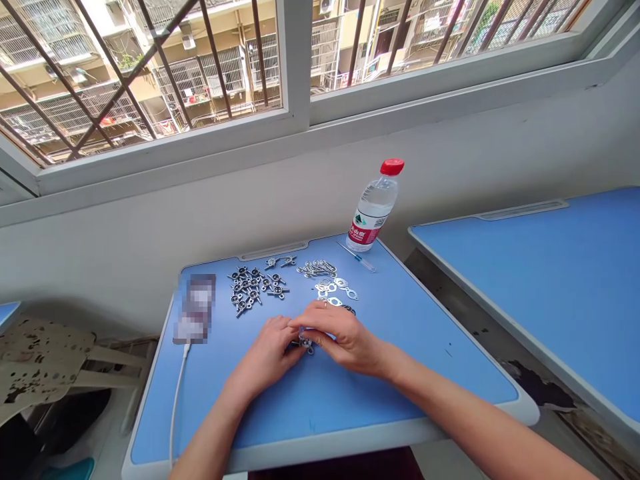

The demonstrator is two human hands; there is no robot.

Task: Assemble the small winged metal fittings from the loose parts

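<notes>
both hands bunched close at middle of blue desk (313,410), narrow grip: l hand (267,351) & r hand (341,335) pinch a small metal part (305,344) btw them. fingers of both hands nearly meet over it, so most of it is hidden & exact shape can't be told; only a bit of silver & dark metal shows just under r fingers (320,327). r hand has a ring (325,305) on one finger.

just past r fingertips, a small dark metal bit (349,309) & flat silver tabbed rings (336,288) lie loose on desk, close together. farther on, a tangled row of silver rings (316,268). to left of that, a big cluster of dark wing-shaped metal parts (247,288), w/ a couple more (280,262) apart near far edge.

far right of desk: thin screwdriver w/ blue handle (356,257) lying flat, just beside a water bottle w/ red cap (373,213) standing at far edge. left side: pixelated rectangle (195,309) flat on desk, white cable (176,413) running from it toward near left corner. 2nd blue desk (525,267) off to right, stained board (40,360) off to left, barred window (300,100) beyond far wall.
</notes>
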